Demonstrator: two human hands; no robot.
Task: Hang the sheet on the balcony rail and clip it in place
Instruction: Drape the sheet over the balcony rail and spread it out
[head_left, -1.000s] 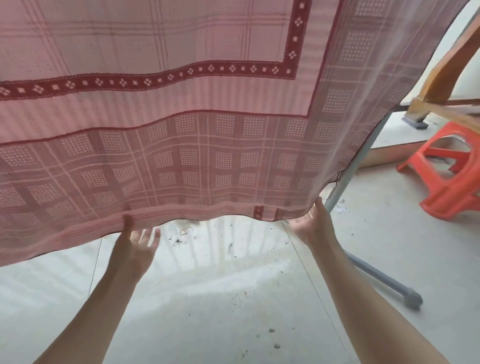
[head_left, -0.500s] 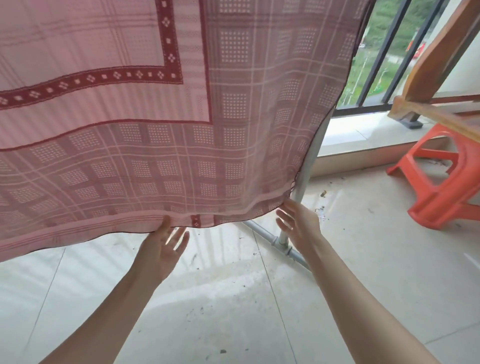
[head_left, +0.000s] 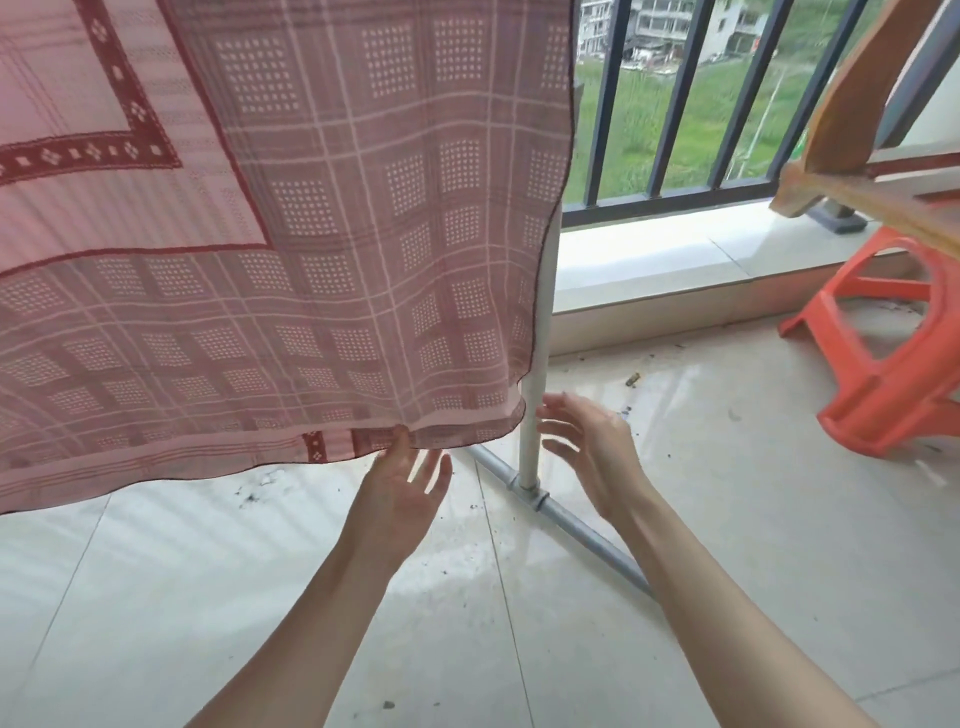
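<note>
A pink and maroon checked sheet (head_left: 322, 249) hangs down from above and fills the upper left of the view. Its bottom right corner ends beside a grey upright pole (head_left: 540, 332) of a drying rack. My left hand (head_left: 405, 488) is under the lower hem, fingers spread, with the thumb touching the cloth edge. My right hand (head_left: 587, 441) is open just right of the pole, a little clear of the sheet corner. The dark balcony rail (head_left: 670, 104) stands behind at the upper right. No clips are in view.
The rack's grey base tube (head_left: 587, 525) runs along the tiled floor under my right forearm. An orange plastic stool (head_left: 893, 374) stands at the right, with a wooden frame (head_left: 852, 114) above it. A raised light ledge (head_left: 675, 260) runs under the railing.
The view has swung right, so the sheet's right edge, the pole and the railing now show. Both hands have come off the hem corner and spread open; the right one moved right of the pole.
</note>
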